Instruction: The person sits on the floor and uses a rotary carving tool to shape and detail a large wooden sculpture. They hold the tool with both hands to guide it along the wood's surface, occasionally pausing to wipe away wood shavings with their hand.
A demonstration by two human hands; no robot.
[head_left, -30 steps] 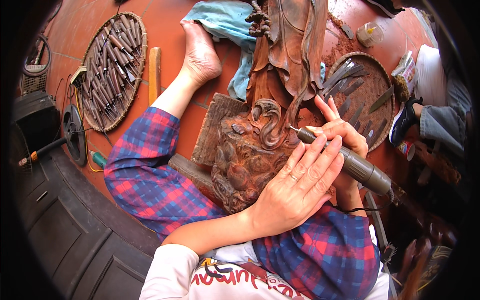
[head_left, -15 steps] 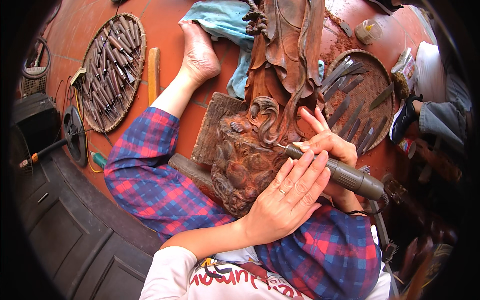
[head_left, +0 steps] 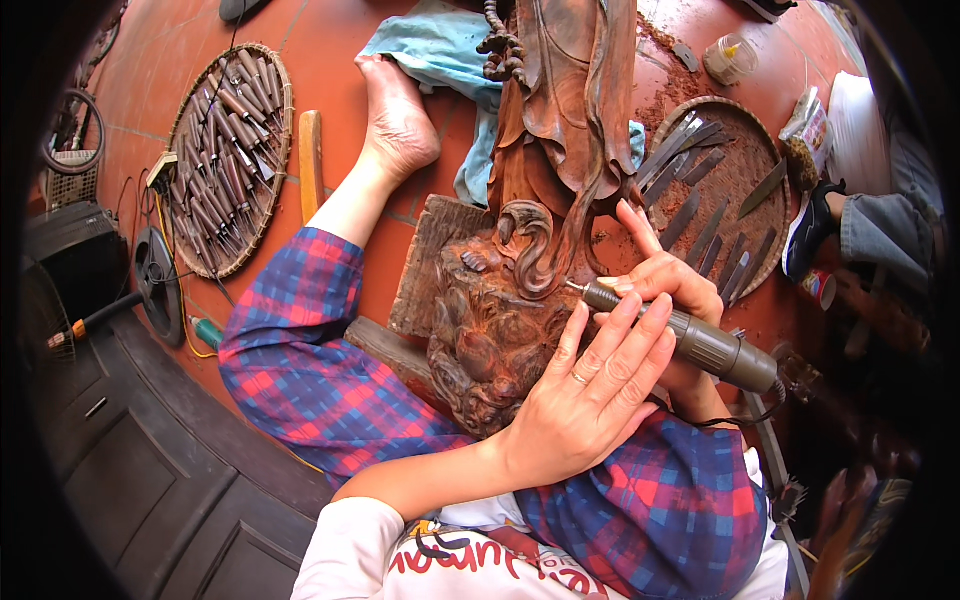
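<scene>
You are sitting on the red tile floor (head_left: pixel 340 40) with a big brown wood carving (head_left: pixel 540 230) lying across your legs in checked trousers (head_left: pixel 310 370). A round basket of chisels (head_left: pixel 225 160) is sitting well off to your left, and a round tray of flat blades (head_left: pixel 725 185) is lying just right of the carving. Your left hand (head_left: pixel 590 395) is lying open, fingers spread flat on the carving's lower part. Your right hand (head_left: pixel 665 290) is wrapping around a grey power carving tool (head_left: pixel 690 335), and its thin tip is touching a curl in the wood.
</scene>
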